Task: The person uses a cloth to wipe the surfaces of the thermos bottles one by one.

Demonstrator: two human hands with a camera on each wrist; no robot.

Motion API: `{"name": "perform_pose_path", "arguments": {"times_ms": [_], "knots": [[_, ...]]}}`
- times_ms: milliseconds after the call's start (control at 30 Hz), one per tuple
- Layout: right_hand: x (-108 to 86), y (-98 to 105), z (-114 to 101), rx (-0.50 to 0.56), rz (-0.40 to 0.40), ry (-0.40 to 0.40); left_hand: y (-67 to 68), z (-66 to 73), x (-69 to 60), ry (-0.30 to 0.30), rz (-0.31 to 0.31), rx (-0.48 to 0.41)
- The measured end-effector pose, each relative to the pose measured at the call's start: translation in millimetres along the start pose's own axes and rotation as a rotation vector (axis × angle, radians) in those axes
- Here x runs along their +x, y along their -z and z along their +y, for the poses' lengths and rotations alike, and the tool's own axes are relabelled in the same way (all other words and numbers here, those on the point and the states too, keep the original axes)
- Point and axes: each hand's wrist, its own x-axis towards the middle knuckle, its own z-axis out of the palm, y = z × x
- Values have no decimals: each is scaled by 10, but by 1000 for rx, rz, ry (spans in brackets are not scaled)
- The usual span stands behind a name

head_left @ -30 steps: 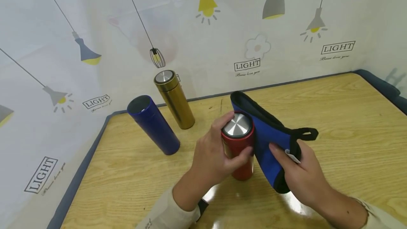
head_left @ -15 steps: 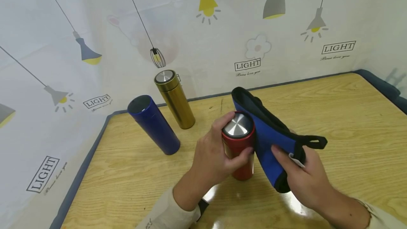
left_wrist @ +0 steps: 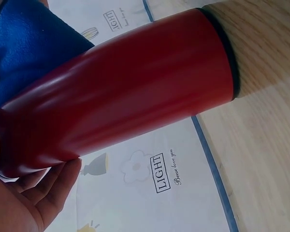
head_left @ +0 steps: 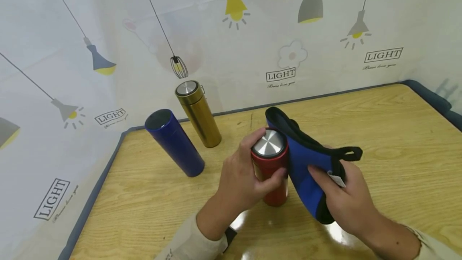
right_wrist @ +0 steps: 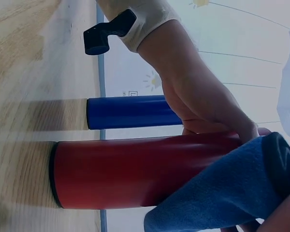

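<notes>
My left hand [head_left: 240, 175] grips the upper part of a red bottle [head_left: 276, 191] with a silver lid; the bottle stands upright on the table. Against its right side lies a blue fabric sleeve [head_left: 304, 171] with black edging and a black loop. My right hand [head_left: 348, 196] pinches the sleeve's right end, thumb on the blue face beside a white tag. In the left wrist view the red bottle [left_wrist: 121, 92] meets the blue fabric [left_wrist: 34, 43]. The right wrist view has the sleeve [right_wrist: 212, 193] slanting across the bottle [right_wrist: 116, 171].
A blue bottle [head_left: 177, 143] and a gold bottle [head_left: 200, 119] with a silver lid stand at the left on the wooden table [head_left: 144, 212]. Behind the table hangs a pale sheet [head_left: 238, 51] printed with lamps. A black strap piece [head_left: 230, 236] is at my left cuff.
The sleeve's loop end shifted right, then came back left, and its upper end dipped slightly between the last two moments. My left hand keeps its grip on the red bottle.
</notes>
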Motion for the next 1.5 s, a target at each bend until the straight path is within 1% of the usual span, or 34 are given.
{"name": "perform_pose_path", "arguments": {"times_ms": [100, 233, 300, 400, 600, 867, 933, 1033, 1100, 1167, 1300, 1433, 1500], "knots": [[4, -13, -6, 49, -3, 25, -1, 0, 1, 7, -5, -1], [22, -12, -10, 116, -31, 87, -1, 3, 2, 17, -24, -5], [32, -15, -7, 140, -33, 113, 3, 5, 3, 19, -30, -7], [45, -23, 4, 148, -28, 155, 7, 6, 1, 19, -33, -10], [56, -46, 44, 171, -18, 217, 5, 0, -4, 4, -8, -5], [40, -53, 40, 158, -15, 209, -5, -16, -24, 7, -9, 0], [35, -51, 29, 143, -19, 184, -6, -19, -24, 3, -7, 0], [20, -46, 13, 91, -28, 111, -2, -17, -22, -5, 1, -2], [9, -48, 20, 77, -24, 93, -1, -15, -20, -7, 3, -6], [-1, -53, 34, 86, -12, 97, 2, -10, -17, -5, 0, -8], [-17, -66, 85, 169, 8, 151, 3, -9, -14, 8, -18, -12], [-32, -64, 102, 216, -2, 162, 6, -6, -13, 7, -24, -11], [-32, -56, 84, 219, -10, 158, 6, -4, -11, 1, -22, -9]]}}
